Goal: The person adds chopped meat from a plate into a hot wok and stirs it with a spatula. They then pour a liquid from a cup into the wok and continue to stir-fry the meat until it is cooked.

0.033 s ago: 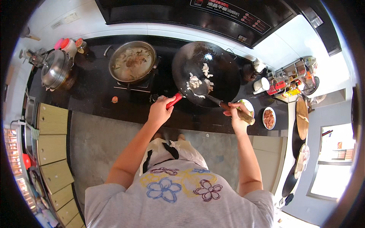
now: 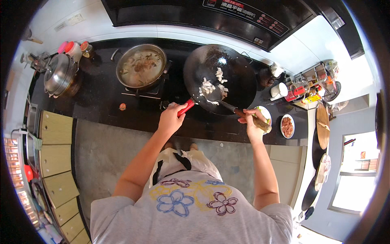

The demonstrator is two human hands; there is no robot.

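Note:
A large black wok [image 2: 241,75] sits at the middle of the black counter, with pale pieces of food [image 2: 207,87] lying in its bottom. My left hand [image 2: 171,117] is closed round the wok's red handle [image 2: 186,107]. In my right hand [image 2: 254,127] is the wooden handle of a spatula [image 2: 239,112], gripped with the fingers wrapped round it. The spatula's metal end rests in the wok among the pale pieces, and its exact shape is hard to make out. Partly covered by my right hand is a plate with something green [image 2: 266,115].
Left of the wok, a wide steel pot [image 2: 118,71] of cloudy liquid stands on a burner. A lidded steel pot [image 2: 59,75] and jars [image 2: 74,49] are further left. At right are a white plate of raw meat [image 2: 287,127], a white mug [image 2: 278,92] and a seasoning rack [image 2: 309,87]. A range hood [image 2: 183,14] overhangs.

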